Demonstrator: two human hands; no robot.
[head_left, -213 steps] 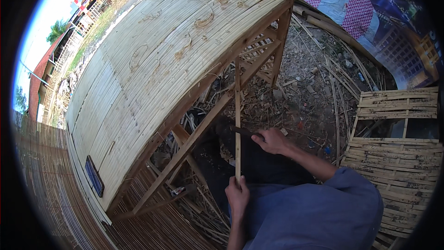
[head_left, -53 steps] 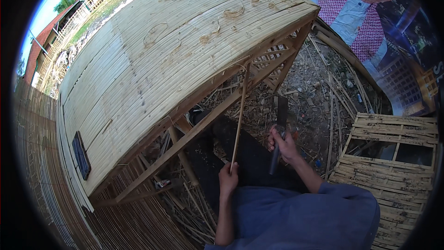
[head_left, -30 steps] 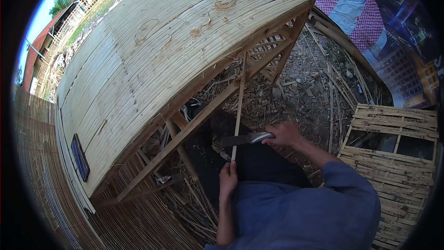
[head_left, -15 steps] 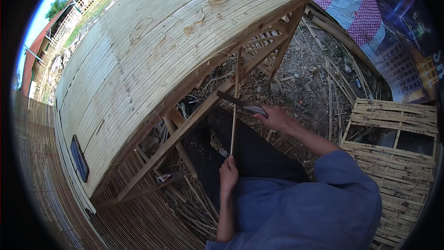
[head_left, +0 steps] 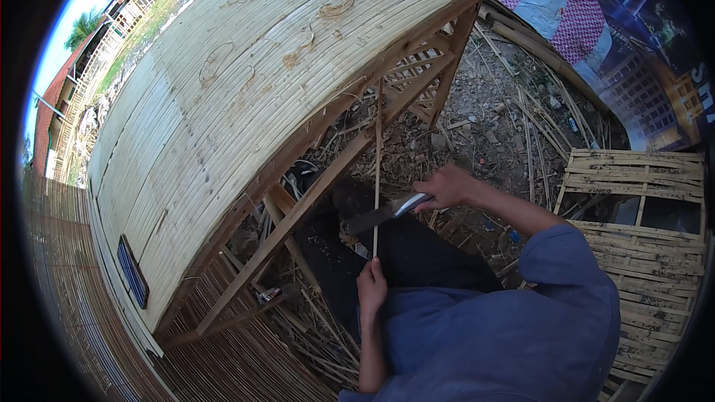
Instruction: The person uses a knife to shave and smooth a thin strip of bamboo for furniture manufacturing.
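Observation:
My left hand [head_left: 372,284] is closed round the near end of a thin bamboo strip [head_left: 377,160]. The strip runs away from me over my lap, and its far part meets the wooden brace under the table. In my right hand [head_left: 445,187] is a machete-like knife [head_left: 376,217], gripped by its pale handle. Its dark, broad blade lies across the strip, a short way beyond my left hand, pointing left. Whether the edge bites into the strip I cannot tell.
A bamboo-slat table [head_left: 246,89] with curled shavings and a dark phone-like slab [head_left: 132,272] fills the left. Its wooden brace [head_left: 290,227] slants near my legs. Bamboo scraps [head_left: 532,134] litter the ground. A woven bamboo panel [head_left: 633,268] lies right, below a printed banner [head_left: 633,67].
My right hand has drawn the knife down along the strip, toward me and my left hand. The left hand keeps its hold, nearly in place. The view has shifted slightly.

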